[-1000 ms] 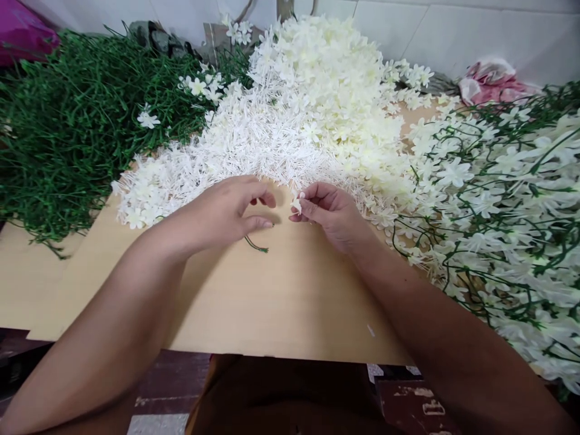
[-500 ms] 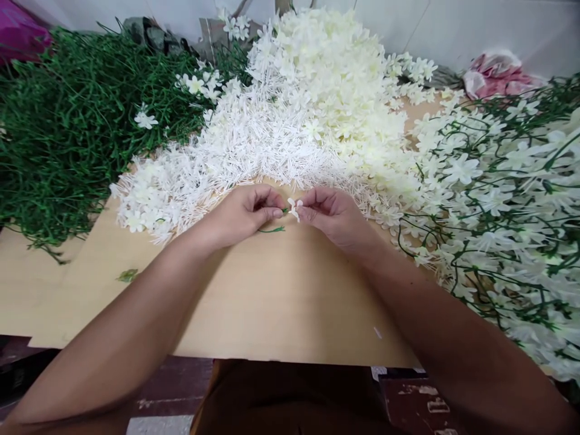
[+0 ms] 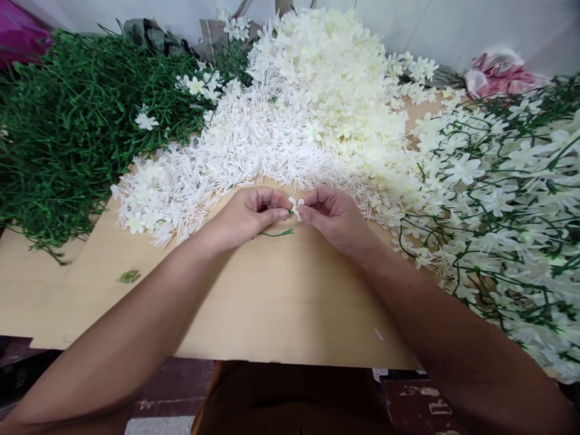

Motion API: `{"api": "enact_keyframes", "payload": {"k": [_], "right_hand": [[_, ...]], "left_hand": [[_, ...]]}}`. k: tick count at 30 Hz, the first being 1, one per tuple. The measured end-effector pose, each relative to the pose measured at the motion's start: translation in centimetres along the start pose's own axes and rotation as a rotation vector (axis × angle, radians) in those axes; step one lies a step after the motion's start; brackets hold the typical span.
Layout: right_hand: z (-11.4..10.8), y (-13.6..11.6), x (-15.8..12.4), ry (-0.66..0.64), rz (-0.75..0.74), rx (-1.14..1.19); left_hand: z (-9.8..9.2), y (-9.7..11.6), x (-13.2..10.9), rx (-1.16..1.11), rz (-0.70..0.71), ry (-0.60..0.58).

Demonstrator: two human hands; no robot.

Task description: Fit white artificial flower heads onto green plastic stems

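Observation:
Just above the cardboard, at the middle of the view, my two hands meet fingertip to fingertip. My left hand (image 3: 265, 211) is closed in a pinch on a green plastic stem (image 3: 278, 234), one thin branch of which sticks out below the thumb. A small white artificial flower (image 3: 295, 206) is pinched between the thumb and fingers of my right hand (image 3: 328, 211). The flower's petals sit right at the left fingertips, by the stem's other end; whether the two are joined is hidden by the fingers.
Loose white flower pieces (image 3: 263, 133) lie heaped beyond my hands, with cream blossoms (image 3: 339, 66) behind. Green stems (image 3: 90, 115) pile up at the left. Flowers on stems (image 3: 512, 211) spread over the right. Brown cardboard (image 3: 272, 302) covers the table up to its front edge.
Both hands stay pinched together. My left hand has shifted slightly to the right with the stem, and the flower has turned and moved a little to the right.

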State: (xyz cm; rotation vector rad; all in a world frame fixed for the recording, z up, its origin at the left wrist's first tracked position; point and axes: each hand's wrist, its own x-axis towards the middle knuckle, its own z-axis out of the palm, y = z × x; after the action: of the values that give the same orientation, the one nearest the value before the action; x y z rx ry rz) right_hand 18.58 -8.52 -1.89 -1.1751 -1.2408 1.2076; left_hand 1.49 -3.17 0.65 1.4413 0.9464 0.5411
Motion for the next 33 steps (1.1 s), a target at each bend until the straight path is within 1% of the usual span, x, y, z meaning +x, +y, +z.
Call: {"api": "enact_keyframes", "payload": {"k": [7,13,16,19,21,24,26,30,33], "right_hand": [[0.5,0.7,-0.3,0.057,-0.104,-0.098],[1.2,1.2,-0.6,0.107,-0.183,-0.190],[1.3,1.2,-0.6,0.120,-0.156,-0.190],[1.0,1.0,-0.5,0.114,-0.086,-0.144],[0.7,0.9,-0.3,0.135,-0.049,-0.101],[0.5,0.9,-0.2,0.164,-0.010,-0.036],[0.4,0.8,-0.2,0.164,0.007,-0.003],[0.5,0.6,-0.2,0.137,0.016,0.053],[0.5,0.4,-0.2,0.112,0.025,0.078]], "left_hand": [[0.3,-0.4,0.2,0.020,0.003,0.009],[0.7,-0.3,0.3,0.038,-0.035,0.002],[0.8,-0.3,0.3,0.055,-0.026,-0.012],[0.7,-0.4,0.4,0.083,0.009,-0.001],[0.6,-0.4,0.4,0.121,0.033,0.006],[0.4,-0.4,0.4,0.169,0.044,-0.040],[0.4,-0.4,0.4,0.163,0.052,-0.074],[0.4,-0.3,0.3,0.105,0.075,-0.132],[0.5,-0.4,0.2,0.096,0.093,-0.141]]}}
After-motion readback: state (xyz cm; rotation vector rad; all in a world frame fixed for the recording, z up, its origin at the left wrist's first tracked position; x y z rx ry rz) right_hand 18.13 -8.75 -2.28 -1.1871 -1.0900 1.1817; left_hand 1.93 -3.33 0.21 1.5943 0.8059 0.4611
